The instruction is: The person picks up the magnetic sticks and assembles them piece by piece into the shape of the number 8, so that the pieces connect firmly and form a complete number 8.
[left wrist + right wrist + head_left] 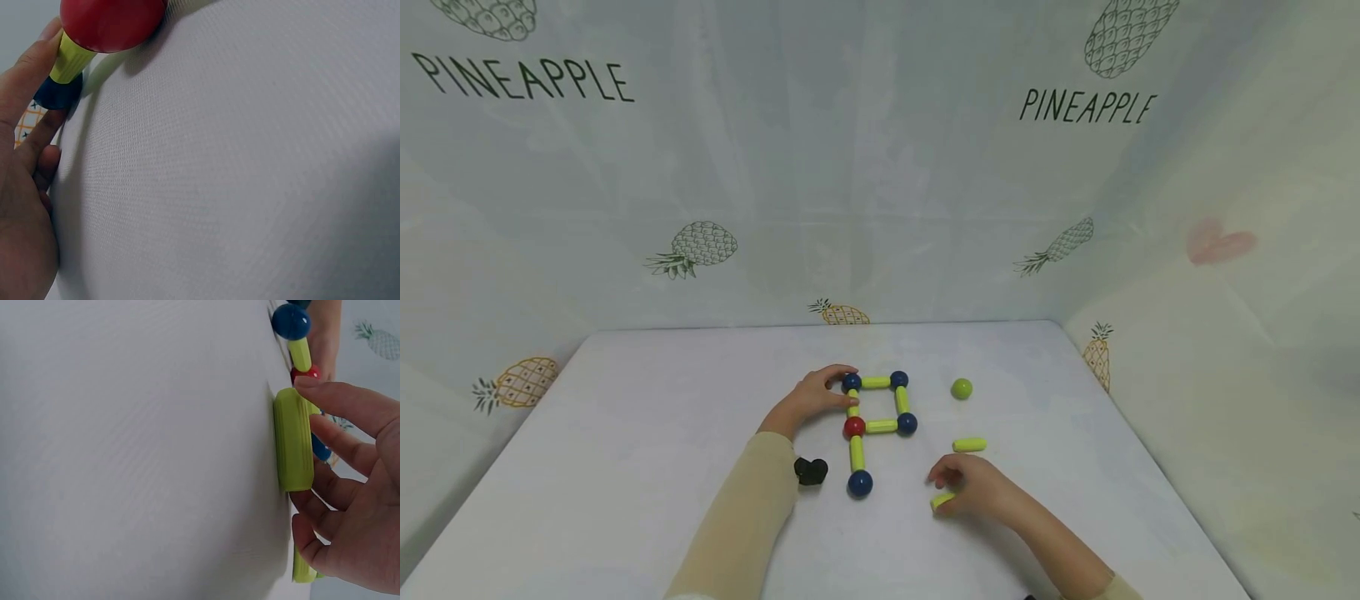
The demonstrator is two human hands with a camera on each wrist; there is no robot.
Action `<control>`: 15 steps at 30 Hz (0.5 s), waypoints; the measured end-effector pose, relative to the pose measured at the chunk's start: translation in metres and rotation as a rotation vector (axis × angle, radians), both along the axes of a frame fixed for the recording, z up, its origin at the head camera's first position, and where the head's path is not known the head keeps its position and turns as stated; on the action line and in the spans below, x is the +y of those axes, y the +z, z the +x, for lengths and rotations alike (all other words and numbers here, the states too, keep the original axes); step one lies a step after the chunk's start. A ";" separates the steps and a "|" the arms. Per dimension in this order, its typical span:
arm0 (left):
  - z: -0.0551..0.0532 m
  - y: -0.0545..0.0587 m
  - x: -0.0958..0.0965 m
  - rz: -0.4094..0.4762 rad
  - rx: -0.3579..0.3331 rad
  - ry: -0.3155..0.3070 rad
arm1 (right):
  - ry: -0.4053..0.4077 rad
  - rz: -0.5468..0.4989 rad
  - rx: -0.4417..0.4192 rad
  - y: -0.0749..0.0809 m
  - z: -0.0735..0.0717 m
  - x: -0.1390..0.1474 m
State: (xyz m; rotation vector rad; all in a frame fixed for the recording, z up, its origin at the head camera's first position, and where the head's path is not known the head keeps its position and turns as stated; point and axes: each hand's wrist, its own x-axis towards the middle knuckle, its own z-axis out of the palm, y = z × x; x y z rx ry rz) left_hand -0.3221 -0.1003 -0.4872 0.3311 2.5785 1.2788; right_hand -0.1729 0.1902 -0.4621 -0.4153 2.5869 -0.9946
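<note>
On the white table lies a flat figure of yellow-green magnetic rods joined by balls: several blue ones and a red ball (pixel 854 427). My left hand (pixel 817 400) grips its far left corner, the thumb against a rod (pixel 70 60) and a finger at the blue ball (pixel 852 382). Below and right of the figure, my right hand (pixel 981 487) is at a loose yellow-green rod (pixel 294 440); the thumb touches its end while the other fingers curve behind it, apart from it in the head view. A second loose rod (pixel 970 445) lies just beyond that hand.
A green ball (pixel 962 388) lies to the right of the figure. Beside my left sleeve sits a small black object (pixel 810 472), its kind unclear. A pale curtain (pixel 880 167) with pineapple prints stands behind the table (pixel 587 467) and along its sides.
</note>
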 end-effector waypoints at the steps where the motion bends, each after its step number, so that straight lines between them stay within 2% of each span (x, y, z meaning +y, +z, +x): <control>1: 0.000 0.000 0.000 -0.002 0.005 -0.002 | 0.002 0.001 -0.001 0.000 0.001 0.001; 9: 0.000 -0.001 0.000 -0.005 0.006 -0.003 | 0.000 -0.001 -0.035 -0.001 0.003 0.005; 15: 0.000 -0.002 0.000 0.000 0.001 -0.004 | -0.003 0.009 -0.026 -0.001 0.005 0.006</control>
